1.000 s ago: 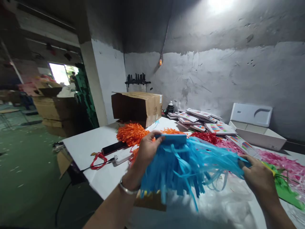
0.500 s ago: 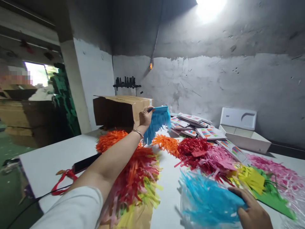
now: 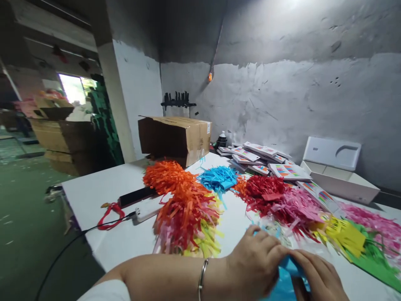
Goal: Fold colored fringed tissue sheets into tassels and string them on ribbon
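Low at the right of the head view, my left hand (image 3: 255,263) is closed on the blue fringed paper (image 3: 283,282). My right hand (image 3: 321,274) grips the same paper from the other side, its fingers close to my left. Most of this paper is hidden behind my hands. A separate blue fringe bundle (image 3: 219,179) lies on the white table (image 3: 125,246), beside the orange fringe (image 3: 169,177). Past my hands are a dark red bundle (image 3: 266,188) and a pink bundle (image 3: 299,205). Clear plastic (image 3: 272,228) shows just beyond my fingers.
An open cardboard box (image 3: 199,142) stands at the back, near piled printed packets (image 3: 250,154). A white lidded box (image 3: 341,182) is at the back right. Yellow (image 3: 344,236) and green fringes (image 3: 376,263) lie right. A power bank-like white block (image 3: 148,209) with a cable sits left.
My left hand has put down one blue fringe on the table beyond the orange one and come back to my right hand. Both now hold the other blue paper; the view has turned slightly left.
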Demonstrator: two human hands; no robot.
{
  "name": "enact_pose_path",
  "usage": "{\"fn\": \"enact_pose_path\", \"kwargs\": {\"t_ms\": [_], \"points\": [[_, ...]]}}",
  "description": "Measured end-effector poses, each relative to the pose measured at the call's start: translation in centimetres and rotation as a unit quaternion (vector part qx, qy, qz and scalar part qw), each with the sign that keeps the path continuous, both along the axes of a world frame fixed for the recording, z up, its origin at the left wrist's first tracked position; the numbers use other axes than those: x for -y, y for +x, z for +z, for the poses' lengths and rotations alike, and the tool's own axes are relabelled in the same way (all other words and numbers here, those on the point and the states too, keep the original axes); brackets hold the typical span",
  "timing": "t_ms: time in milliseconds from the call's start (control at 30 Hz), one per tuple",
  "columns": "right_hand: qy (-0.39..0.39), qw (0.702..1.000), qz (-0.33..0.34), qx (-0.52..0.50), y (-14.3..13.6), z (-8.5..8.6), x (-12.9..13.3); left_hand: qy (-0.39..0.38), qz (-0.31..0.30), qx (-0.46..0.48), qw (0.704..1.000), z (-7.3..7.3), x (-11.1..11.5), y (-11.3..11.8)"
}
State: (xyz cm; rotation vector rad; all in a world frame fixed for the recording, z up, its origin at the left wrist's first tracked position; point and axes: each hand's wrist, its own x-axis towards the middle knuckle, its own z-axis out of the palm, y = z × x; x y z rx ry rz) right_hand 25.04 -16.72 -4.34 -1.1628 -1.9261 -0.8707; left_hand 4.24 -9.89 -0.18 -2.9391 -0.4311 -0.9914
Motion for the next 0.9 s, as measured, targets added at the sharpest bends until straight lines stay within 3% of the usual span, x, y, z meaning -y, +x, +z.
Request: {"fn": "enact_pose_path", "kwargs": {"t_ms": [100,200,300,367,467,567,633,767,900], "points": [[-0.002,0.999,-0.038,0.017,-2.2,0.8,1.5,0.025,0.022,0.012,0.999,0.7,0.9,-1.2],[-0.053,0.997,-0.055,-0.01,-3.7,1.7,3.0,0.006,-0.053,0.015,0.998,2.0,2.1,-2.8],[-0.039,0.997,-0.05,-0.051,-4.6,2.6,4.5,-0.117,-0.117,0.043,0.985,3.3,3.0,-4.4],[-0.007,0.998,-0.025,-0.053,-5.0,3.0,5.5,-0.212,-0.084,0.093,0.969,3.9,2.7,-5.0],[0.009,0.997,0.002,-0.072,-5.7,3.1,6.8,-0.348,-0.023,0.087,0.933,4.4,1.4,-4.6],[0.012,0.996,-0.002,-0.086,-6.1,2.6,7.7,-0.514,-0.05,-0.024,0.856,4.5,0.8,-3.7],[0.012,0.996,-0.006,-0.09,-6.1,2.0,8.3,-0.565,-0.069,-0.039,0.822,4.4,1.1,-3.4],[0.017,0.994,-0.007,-0.103,-5.4,1.0,9.5,-0.542,-0.055,-0.007,0.839,3.6,1.4,-3.5],[0.014,0.994,-0.041,-0.104,-5.0,0.2,10.5,-0.453,0.005,0.035,0.891,3.0,1.3,-4.1]]}}
